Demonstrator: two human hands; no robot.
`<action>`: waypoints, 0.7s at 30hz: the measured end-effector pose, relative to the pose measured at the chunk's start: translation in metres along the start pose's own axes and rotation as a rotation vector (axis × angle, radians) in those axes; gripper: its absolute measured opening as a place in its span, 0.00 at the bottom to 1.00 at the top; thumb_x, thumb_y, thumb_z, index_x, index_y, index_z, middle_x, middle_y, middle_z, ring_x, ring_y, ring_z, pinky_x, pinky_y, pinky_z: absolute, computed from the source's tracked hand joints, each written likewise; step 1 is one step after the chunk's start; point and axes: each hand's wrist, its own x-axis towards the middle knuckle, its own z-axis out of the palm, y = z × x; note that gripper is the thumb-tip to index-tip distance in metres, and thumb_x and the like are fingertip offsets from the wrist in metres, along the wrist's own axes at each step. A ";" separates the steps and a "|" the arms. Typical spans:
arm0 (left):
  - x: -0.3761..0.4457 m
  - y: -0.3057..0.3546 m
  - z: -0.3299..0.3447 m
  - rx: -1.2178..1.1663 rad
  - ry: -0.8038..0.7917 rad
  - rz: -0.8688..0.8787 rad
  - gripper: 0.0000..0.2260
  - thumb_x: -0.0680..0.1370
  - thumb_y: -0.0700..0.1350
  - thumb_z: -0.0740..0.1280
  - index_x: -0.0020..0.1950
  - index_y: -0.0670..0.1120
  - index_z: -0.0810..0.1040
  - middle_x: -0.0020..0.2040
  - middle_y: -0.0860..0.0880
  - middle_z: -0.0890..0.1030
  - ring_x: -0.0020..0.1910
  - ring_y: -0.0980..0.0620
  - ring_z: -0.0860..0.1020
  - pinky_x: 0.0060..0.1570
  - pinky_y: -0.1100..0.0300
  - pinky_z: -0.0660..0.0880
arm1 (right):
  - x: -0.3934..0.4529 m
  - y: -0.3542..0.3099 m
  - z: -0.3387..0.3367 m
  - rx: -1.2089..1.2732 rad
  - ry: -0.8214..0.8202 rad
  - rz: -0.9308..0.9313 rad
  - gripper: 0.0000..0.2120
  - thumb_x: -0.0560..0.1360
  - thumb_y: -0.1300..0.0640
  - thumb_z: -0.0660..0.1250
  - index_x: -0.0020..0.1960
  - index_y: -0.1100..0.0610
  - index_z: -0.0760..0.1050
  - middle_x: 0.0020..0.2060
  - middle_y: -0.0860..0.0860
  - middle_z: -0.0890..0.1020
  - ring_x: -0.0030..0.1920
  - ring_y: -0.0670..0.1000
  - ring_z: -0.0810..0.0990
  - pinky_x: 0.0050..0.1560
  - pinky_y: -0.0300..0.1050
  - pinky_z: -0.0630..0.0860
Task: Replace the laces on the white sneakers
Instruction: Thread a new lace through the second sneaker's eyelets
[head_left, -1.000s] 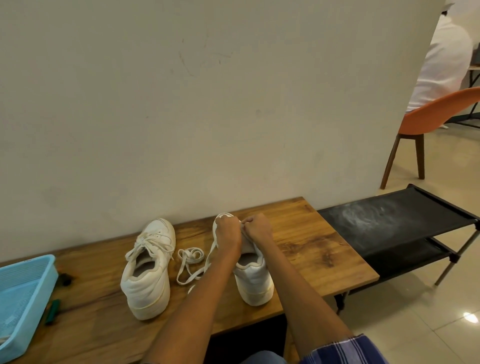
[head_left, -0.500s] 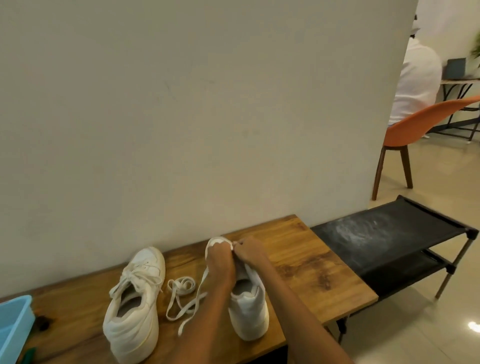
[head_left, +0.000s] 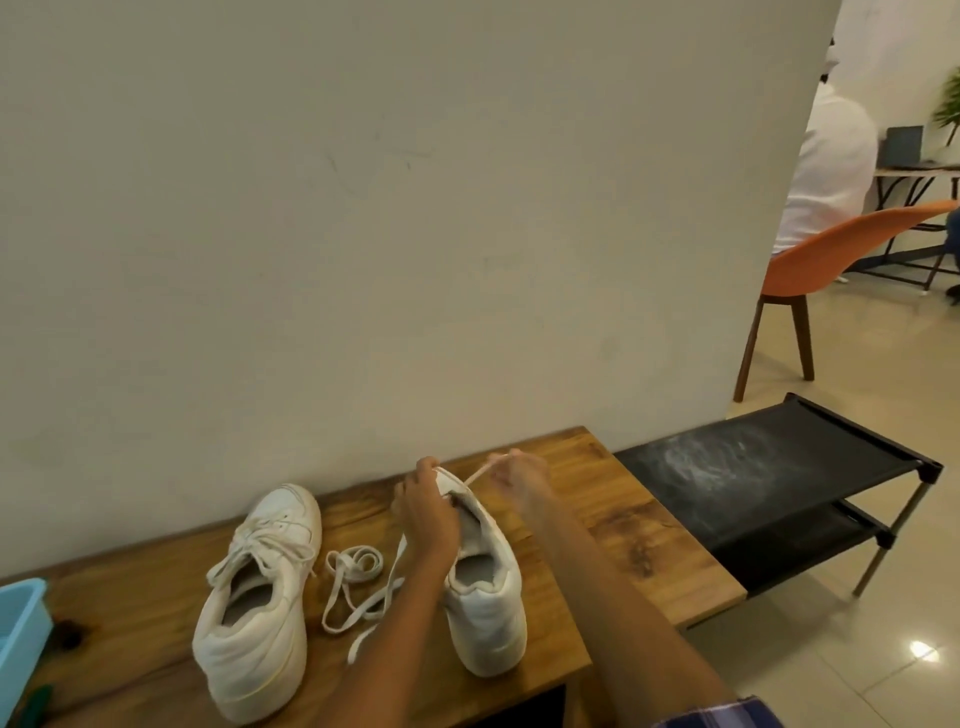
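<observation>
Two white sneakers are set on the wooden tabletop (head_left: 623, 525), heels toward the camera. The right-hand sneaker (head_left: 485, 587) is steadied by the left hand (head_left: 426, 512), whose fingers are curled over the front of its upper. A white lace end (head_left: 480, 474) is pinched in the fingers of the right hand (head_left: 519, 475) and is drawn taut from the front of that sneaker, just above the tabletop. The left-hand sneaker (head_left: 260, 608) is seen laced, its laces loosely spread over the tongue. Between the two sneakers a loose white lace (head_left: 356, 582) is laid in loops on the tabletop, one strand running under the left forearm. A light blue plastic basket (head_left: 21, 618) is seen at the left edge of the tabletop. A black fabric shoe rack (head_left: 769, 467) is placed just beside the tabletop on the right, and an orange chair (head_left: 831, 254) is seen well beyond it on the tiled floor.
</observation>
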 end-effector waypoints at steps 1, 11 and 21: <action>0.002 -0.002 0.000 -0.045 0.008 -0.045 0.12 0.74 0.33 0.64 0.56 0.44 0.76 0.55 0.45 0.79 0.56 0.44 0.73 0.53 0.54 0.69 | 0.003 -0.011 -0.003 0.156 0.006 -0.010 0.13 0.81 0.66 0.54 0.39 0.62 0.69 0.32 0.56 0.75 0.31 0.51 0.75 0.39 0.46 0.77; 0.003 0.001 -0.003 -0.061 -0.003 -0.160 0.10 0.74 0.30 0.61 0.47 0.35 0.82 0.48 0.38 0.82 0.46 0.42 0.75 0.46 0.52 0.71 | -0.002 0.001 -0.002 -1.362 -0.368 -0.552 0.22 0.74 0.57 0.67 0.23 0.56 0.65 0.21 0.50 0.65 0.25 0.46 0.60 0.27 0.39 0.58; 0.010 -0.009 0.009 -0.016 -0.005 -0.196 0.10 0.76 0.33 0.61 0.51 0.40 0.81 0.52 0.42 0.82 0.57 0.44 0.76 0.69 0.57 0.60 | -0.001 -0.054 -0.066 -0.202 0.370 -0.133 0.11 0.81 0.59 0.54 0.51 0.62 0.73 0.41 0.54 0.71 0.35 0.50 0.68 0.32 0.37 0.68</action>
